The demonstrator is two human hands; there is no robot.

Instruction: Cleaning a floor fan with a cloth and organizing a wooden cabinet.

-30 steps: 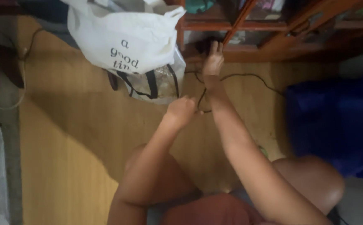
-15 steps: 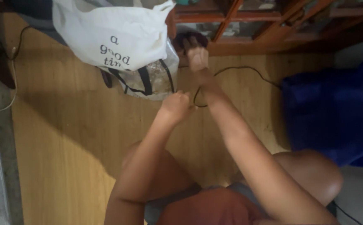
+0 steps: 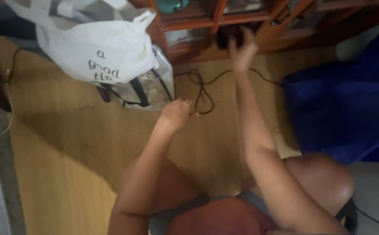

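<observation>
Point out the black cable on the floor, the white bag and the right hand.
black cable (image 3: 203, 93), head view, on its loop.
white bag (image 3: 107, 45), head view, on its front face.
right hand (image 3: 241, 50), head view, on its back.

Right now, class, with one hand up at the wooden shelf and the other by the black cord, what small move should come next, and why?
Probably draw the right hand back from the wooden shelf, bringing out the dark object it grips. That object sits at the shelf's edge, while the left hand is closed beside the black cord on the floor.
</observation>
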